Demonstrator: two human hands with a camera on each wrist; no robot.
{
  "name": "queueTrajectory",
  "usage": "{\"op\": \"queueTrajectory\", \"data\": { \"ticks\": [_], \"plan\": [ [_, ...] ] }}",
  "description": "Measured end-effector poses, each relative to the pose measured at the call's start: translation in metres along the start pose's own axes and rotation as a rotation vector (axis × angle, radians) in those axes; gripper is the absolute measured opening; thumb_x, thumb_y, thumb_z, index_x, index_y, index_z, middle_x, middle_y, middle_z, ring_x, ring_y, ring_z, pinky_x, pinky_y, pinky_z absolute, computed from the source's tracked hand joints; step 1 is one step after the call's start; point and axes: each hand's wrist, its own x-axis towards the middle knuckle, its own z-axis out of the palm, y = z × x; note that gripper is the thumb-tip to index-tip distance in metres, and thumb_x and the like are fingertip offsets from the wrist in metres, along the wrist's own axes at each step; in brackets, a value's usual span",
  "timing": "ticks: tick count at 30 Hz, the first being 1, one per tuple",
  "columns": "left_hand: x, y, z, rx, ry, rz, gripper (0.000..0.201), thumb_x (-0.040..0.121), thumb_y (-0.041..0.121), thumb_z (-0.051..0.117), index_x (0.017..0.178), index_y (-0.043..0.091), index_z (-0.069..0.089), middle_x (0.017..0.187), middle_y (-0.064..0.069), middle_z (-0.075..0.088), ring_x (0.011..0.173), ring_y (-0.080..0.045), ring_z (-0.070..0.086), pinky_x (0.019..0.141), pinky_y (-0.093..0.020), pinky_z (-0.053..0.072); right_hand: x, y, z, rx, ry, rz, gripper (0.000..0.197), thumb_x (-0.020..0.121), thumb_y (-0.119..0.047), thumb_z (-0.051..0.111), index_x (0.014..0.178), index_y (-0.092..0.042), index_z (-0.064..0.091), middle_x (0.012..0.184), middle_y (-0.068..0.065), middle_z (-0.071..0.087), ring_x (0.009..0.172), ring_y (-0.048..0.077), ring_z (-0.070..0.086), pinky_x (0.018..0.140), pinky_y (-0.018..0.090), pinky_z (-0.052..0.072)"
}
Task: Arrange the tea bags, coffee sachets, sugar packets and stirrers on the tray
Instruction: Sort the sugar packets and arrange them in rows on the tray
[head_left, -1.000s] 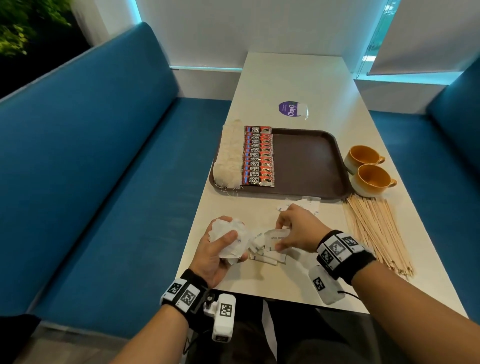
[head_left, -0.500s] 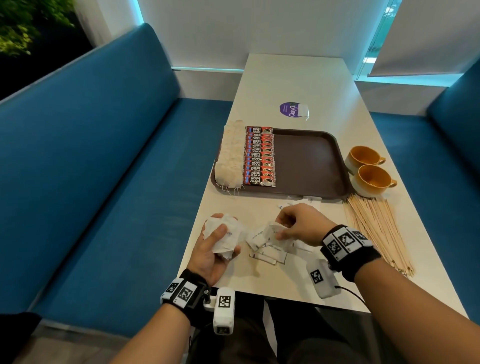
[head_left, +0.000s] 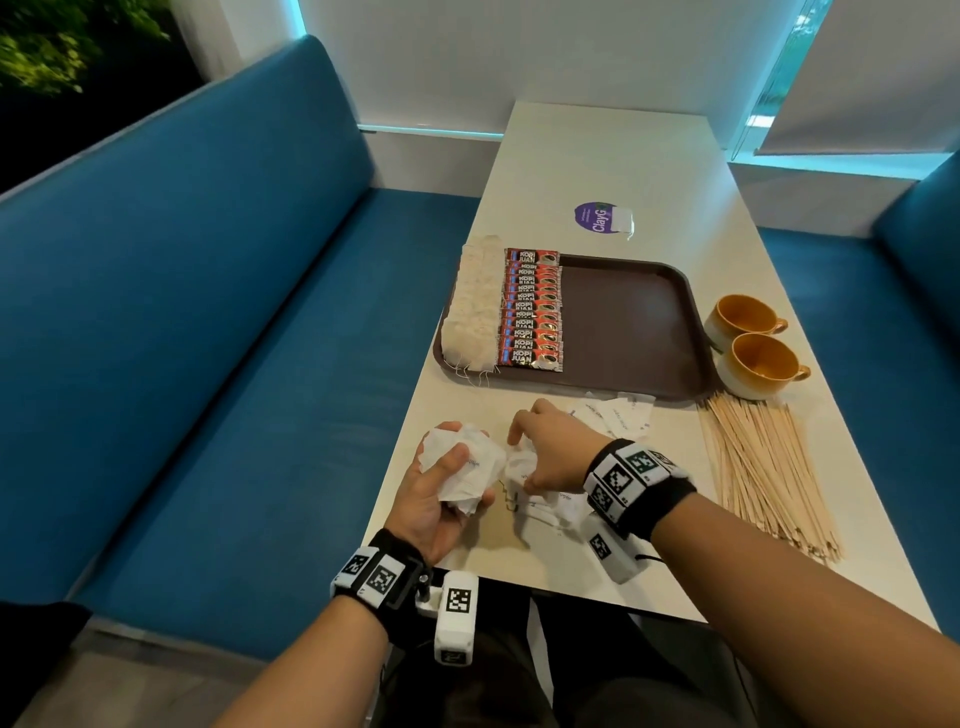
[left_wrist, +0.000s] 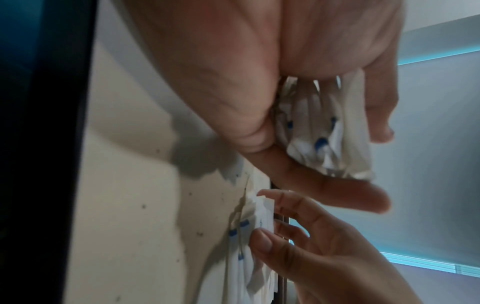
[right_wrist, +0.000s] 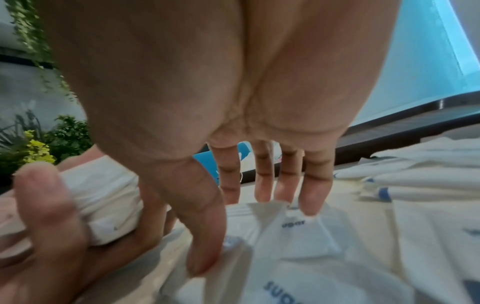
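A long pale table (head_left: 597, 171) runs between blue benches (head_left: 208, 338), and on it a brown tray (head_left: 634, 322) carries two neat columns along its left side: tea bags (head_left: 474, 306) at the edge, then red coffee sachets (head_left: 531, 310) overlapped like shingles. The right part of the tray lies bare, which I take as room kept for what is not yet placed. Just right of the tray stand two yellow cups (head_left: 753, 343), and near them a loose sheaf of wooden stirrers (head_left: 758, 467) on the table.

In front of the tray, sugar packets (head_left: 618, 415) lie scattered. The left hand (head_left: 441, 499) is turned palm up with its thumb clamped over a gathered wad of packets (left_wrist: 324, 131), apparently serving as the collecting hand. The right hand (head_left: 553, 449) reaches across just beside it, thumb and fingertips (right_wrist: 310, 203) pinching one more packet (right_wrist: 291, 226) printed "sugar", seemingly lifting it off the pile to pass over. My guess is that the bundle goes onto the tray once it is complete.
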Motion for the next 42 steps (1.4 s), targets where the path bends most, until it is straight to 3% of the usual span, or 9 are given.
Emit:
{"op": "queueTrajectory", "data": {
  "ticks": [4, 10, 13, 16, 21, 24, 27, 32, 42],
  "plan": [
    [0.002, 0.000, -0.001, 0.006, -0.012, -0.002, 0.070, 0.054, 0.028, 0.100, 0.114, 0.028, 0.064, 0.121, -0.009, 0.067, 0.095, -0.029, 0.068, 0.056, -0.035, 0.058, 0.002, 0.001, -0.001, 0.044, -0.009, 0.029, 0.071, 0.071, -0.020, 0.088, 0.132, -0.024, 0.052, 0.117, 0.002, 0.053, 0.103, 0.021, 0.054, 0.080, 0.030, 0.046],
    [0.002, 0.000, -0.001, 0.018, -0.008, 0.019, 0.073, 0.054, 0.031, 0.100, 0.116, 0.028, 0.062, 0.120, -0.008, 0.067, 0.098, -0.027, 0.070, 0.059, -0.037, 0.059, -0.012, 0.015, -0.002, 0.173, 0.102, 0.042, 0.038, 0.071, -0.027, 0.089, 0.102, -0.026, 0.067, 0.103, -0.006, 0.056, 0.093, 0.016, 0.054, 0.075, 0.027, 0.042],
    [0.003, -0.002, 0.000, 0.037, -0.007, 0.033, 0.074, 0.056, 0.033, 0.100, 0.118, 0.027, 0.060, 0.121, -0.009, 0.064, 0.100, -0.026, 0.069, 0.063, -0.039, 0.059, -0.024, 0.029, -0.001, 0.391, 0.172, 0.062, 0.026, 0.075, -0.022, 0.088, 0.091, -0.023, 0.068, 0.096, -0.007, 0.067, 0.086, 0.014, 0.061, 0.070, 0.024, 0.047],
    [0.005, -0.002, -0.001, 0.038, -0.008, 0.038, 0.076, 0.056, 0.033, 0.100, 0.119, 0.027, 0.059, 0.123, -0.010, 0.063, 0.102, -0.027, 0.068, 0.065, -0.041, 0.059, -0.036, 0.036, -0.003, 0.710, 0.228, 0.076, 0.026, 0.075, -0.012, 0.089, 0.094, -0.013, 0.070, 0.087, 0.001, 0.072, 0.078, 0.017, 0.068, 0.077, 0.036, 0.060],
    [0.003, -0.003, 0.004, 0.043, -0.014, 0.035, 0.075, 0.054, 0.040, 0.100, 0.117, 0.028, 0.061, 0.124, -0.012, 0.066, 0.098, -0.029, 0.070, 0.063, -0.040, 0.060, -0.043, 0.010, -0.010, 1.319, 0.157, 0.007, 0.031, 0.074, -0.001, 0.085, 0.099, -0.006, 0.066, 0.094, 0.022, 0.074, 0.076, 0.027, 0.071, 0.056, 0.030, 0.057],
    [0.002, -0.003, 0.007, 0.024, -0.033, 0.049, 0.072, 0.057, 0.052, 0.096, 0.115, 0.026, 0.061, 0.124, -0.018, 0.068, 0.097, -0.032, 0.072, 0.063, -0.041, 0.060, -0.036, -0.013, -0.002, 1.262, 0.098, 0.033, 0.035, 0.073, 0.000, 0.087, 0.100, -0.004, 0.064, 0.091, 0.026, 0.073, 0.070, 0.025, 0.070, 0.050, 0.028, 0.055],
    [0.001, -0.002, 0.007, -0.015, -0.057, 0.036, 0.079, 0.055, 0.060, 0.092, 0.118, 0.025, 0.061, 0.124, -0.021, 0.067, 0.104, -0.038, 0.069, 0.076, -0.050, 0.062, -0.028, -0.026, 0.008, 1.120, 0.163, 0.065, 0.034, 0.068, -0.001, 0.092, 0.094, -0.003, 0.069, 0.079, 0.012, 0.065, 0.063, 0.020, 0.066, 0.054, 0.032, 0.059],
    [-0.001, 0.000, 0.005, 0.018, -0.073, 0.004, 0.073, 0.065, 0.029, 0.096, 0.126, 0.022, 0.056, 0.129, -0.026, 0.063, 0.107, -0.039, 0.068, 0.073, -0.046, 0.060, -0.029, -0.026, 0.008, 0.912, 0.258, 0.047, 0.051, 0.060, -0.018, 0.099, 0.104, -0.023, 0.074, 0.075, 0.000, 0.058, 0.064, 0.010, 0.055, 0.069, 0.032, 0.059],
    [0.001, 0.000, 0.005, 0.023, -0.039, 0.012, 0.068, 0.062, 0.026, 0.096, 0.119, 0.023, 0.061, 0.120, -0.021, 0.066, 0.099, -0.036, 0.069, 0.068, -0.043, 0.060, -0.036, -0.014, 0.016, 1.108, 0.183, 0.035, 0.034, 0.082, 0.009, 0.077, 0.113, -0.006, 0.073, 0.083, 0.011, 0.069, 0.073, 0.019, 0.069, 0.075, 0.032, 0.062]
  ]
}}
